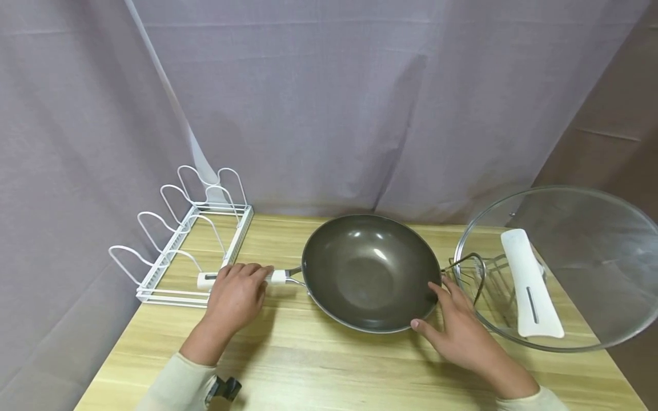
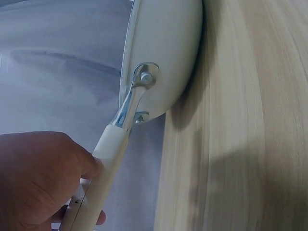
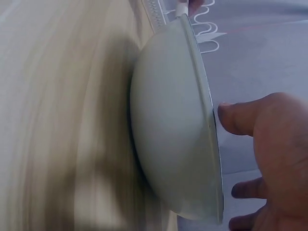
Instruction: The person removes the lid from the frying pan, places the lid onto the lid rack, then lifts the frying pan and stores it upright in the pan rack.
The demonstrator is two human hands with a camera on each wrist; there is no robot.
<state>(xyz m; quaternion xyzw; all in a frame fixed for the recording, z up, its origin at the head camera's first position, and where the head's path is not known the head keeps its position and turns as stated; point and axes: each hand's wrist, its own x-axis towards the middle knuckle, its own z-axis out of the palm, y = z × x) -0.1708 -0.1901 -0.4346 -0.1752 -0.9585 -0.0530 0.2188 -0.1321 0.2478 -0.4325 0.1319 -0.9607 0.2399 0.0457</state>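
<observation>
A wok (image 1: 367, 274) with a dark inside and a pale outside (image 3: 168, 115) sits on the wooden table, open side up. Its white handle (image 2: 98, 178) points left, and my left hand (image 1: 236, 291) grips it with the fingers wrapped around. My right hand (image 1: 457, 328) is at the wok's right rim, fingers spread. In the right wrist view the thumb (image 3: 240, 117) is held just off the rim, and no grip shows there. Whether any fingertip of that hand touches the wok I cannot tell.
At the left stands a white wire rack (image 1: 239, 240) with several upright loops, partly behind the wok handle. A big glass lid (image 1: 596, 268) with a white handle (image 1: 532, 285) is at the right, near a dark metal wire loop (image 1: 482, 268). Grey curtain (image 1: 329, 114) hangs behind the table (image 1: 329, 365).
</observation>
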